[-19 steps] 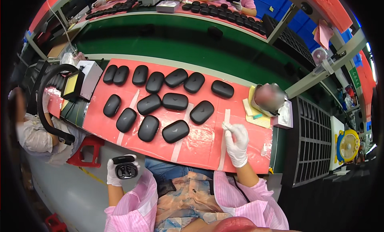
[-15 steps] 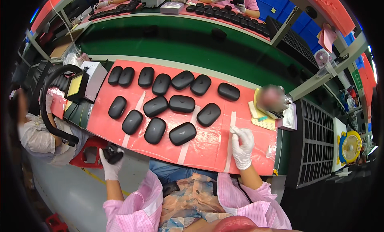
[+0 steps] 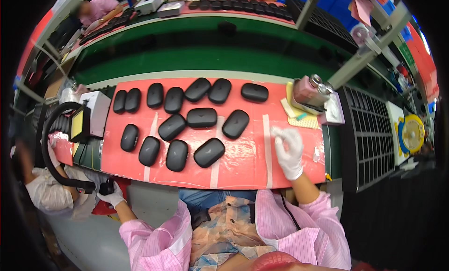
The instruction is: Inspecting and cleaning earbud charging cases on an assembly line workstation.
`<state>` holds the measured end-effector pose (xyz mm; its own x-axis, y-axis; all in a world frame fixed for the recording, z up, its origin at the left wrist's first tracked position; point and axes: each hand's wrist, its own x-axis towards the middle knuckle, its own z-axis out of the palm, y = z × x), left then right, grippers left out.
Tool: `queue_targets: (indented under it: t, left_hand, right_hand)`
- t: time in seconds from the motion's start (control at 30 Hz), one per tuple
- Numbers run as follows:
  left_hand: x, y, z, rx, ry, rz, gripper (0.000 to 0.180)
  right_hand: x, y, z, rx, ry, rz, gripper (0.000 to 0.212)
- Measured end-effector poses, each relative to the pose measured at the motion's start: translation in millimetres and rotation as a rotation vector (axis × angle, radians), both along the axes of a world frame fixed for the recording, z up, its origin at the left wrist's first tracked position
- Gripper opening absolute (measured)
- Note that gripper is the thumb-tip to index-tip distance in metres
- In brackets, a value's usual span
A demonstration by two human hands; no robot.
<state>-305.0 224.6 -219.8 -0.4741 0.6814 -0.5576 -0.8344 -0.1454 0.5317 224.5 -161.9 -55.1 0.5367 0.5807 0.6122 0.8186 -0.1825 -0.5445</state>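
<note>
At the left, off the table's edge, my left hand [image 3: 113, 196] in a white glove grips a black case [image 3: 107, 186], partly hidden by the fingers. My right hand [image 3: 289, 154], gloved in white, hovers over the right part of the red mat [image 3: 243, 163]. Its thumb and fingertips are pinched together; whatever lies between them is too small to make out. Several smooth black oval cases lie spread over the mat's left and middle, among them one [image 3: 209, 152] close to the front and another [image 3: 235, 124] nearest my right hand.
Behind my right hand stand metal-topped dispensers [image 3: 308, 91] on a yellow cloth. A black compartment rack [image 3: 372, 140] and yellow fan [image 3: 411, 134] are farther right. A black flexible arm [image 3: 49, 144] bends beside a white box [image 3: 97, 114]. Co-workers sit left and across the green conveyor [image 3: 187, 51].
My view has shifted. My left hand has moved farther left with the black case, toward the black flexible arm. My right hand stays pinched over the mat, slightly turned.
</note>
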Motion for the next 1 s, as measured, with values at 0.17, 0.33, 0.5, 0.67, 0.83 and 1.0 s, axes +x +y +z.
queue_targets:
  t: [0.17,0.33,0.5,0.67,0.83,1.0]
  left_hand:
    - [42.2,-97.0,56.0,0.125,-0.068,-0.198,0.075]
    - [65.3,-149.6,102.5,0.712,-0.326,-0.956,0.084]
    - [113.3,-168.2,148.8,0.740,-0.085,-1.215,0.100]
    - [203.5,-193.4,188.9,0.768,-0.131,-1.459,0.099]
    - [300.8,-225.1,202.5,0.758,-0.020,-1.524,0.102]
    - [334.7,-246.6,199.8,0.610,-0.036,-1.555,0.104]
  right_hand:
    - [106.1,-6.8,84.3,0.087,-0.142,-0.111,0.019]
    - [166.1,-2.8,104.1,-0.276,-0.204,-0.142,0.018]
    - [169.0,-10.7,101.2,-0.481,-0.299,-0.188,0.020]
    - [147.4,-8.3,106.5,-0.354,-0.288,-0.171,0.018]
    - [58.0,-20.6,70.1,0.092,0.014,0.070,0.020]
    - [5.5,-26.9,-7.1,0.084,0.247,0.037,0.023]
